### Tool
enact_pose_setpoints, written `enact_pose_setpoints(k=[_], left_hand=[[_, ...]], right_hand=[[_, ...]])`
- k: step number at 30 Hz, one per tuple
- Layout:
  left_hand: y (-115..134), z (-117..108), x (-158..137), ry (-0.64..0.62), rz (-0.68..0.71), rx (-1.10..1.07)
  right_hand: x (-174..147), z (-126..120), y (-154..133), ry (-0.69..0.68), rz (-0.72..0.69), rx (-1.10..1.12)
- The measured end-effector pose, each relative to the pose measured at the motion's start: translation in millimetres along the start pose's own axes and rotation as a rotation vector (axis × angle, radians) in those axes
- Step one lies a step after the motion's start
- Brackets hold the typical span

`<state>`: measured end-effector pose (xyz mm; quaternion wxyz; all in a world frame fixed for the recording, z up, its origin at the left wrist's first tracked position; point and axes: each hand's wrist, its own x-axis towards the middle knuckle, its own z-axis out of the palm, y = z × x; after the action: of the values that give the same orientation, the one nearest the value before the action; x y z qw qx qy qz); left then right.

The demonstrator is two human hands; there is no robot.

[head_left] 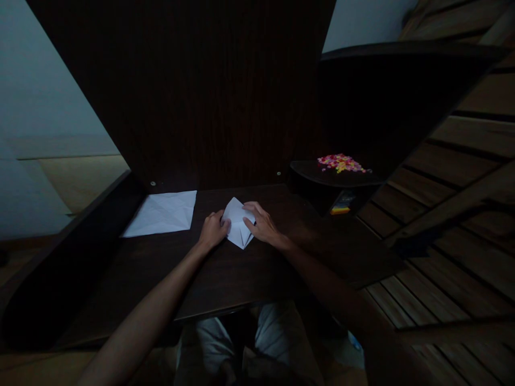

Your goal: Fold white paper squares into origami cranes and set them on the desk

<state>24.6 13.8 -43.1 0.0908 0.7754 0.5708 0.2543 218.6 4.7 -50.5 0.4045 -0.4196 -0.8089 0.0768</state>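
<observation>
I note the folded piece (pixel 239 229) is white paper, matt, w/ sharp creases. Flat sheet (pixel 162 213) same paper, faint crease lines. Desk (pixel 241 273) dark wood veneer, smooth, low sheen. Floor (pixel 454 225) planked wood, matt.

Both forearms bare, stretched forward from the lower edge and converging toward the middle. Left hand (pixel 213 229) palm down, fingers (pixel 223 224) curled slightly inward, thumb side turned to the right. Right hand (pixel 262 224) also palm down, a little further forward, fingers (pixel 250 207) spread and bent at the knuckles, pressing downward. Hands near each other, not touching. Wrists low and almost straight.
</observation>
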Motion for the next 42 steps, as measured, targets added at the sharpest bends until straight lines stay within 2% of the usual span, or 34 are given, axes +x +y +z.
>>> enact_pose_setpoints(k=[6,13,17,24,42], left_hand=[[2,-4,-1,-0.028,0.023,-0.049],[-12,-15,3,-0.147,0.081,-0.284],[-23,-16,6,-0.187,0.079,-0.471],[-28,-10,8,-0.231,0.057,-0.550],[-23,-19,7,-0.242,0.098,-0.468]], right_hand=[[-1,-5,2,-0.174,-0.099,-0.115],[-4,1,6,-0.286,-0.003,-0.204],[-3,0,4,-0.294,0.035,-0.194],[-3,1,1,-0.292,0.064,-0.172],[-3,3,5,-0.287,0.101,-0.146]])
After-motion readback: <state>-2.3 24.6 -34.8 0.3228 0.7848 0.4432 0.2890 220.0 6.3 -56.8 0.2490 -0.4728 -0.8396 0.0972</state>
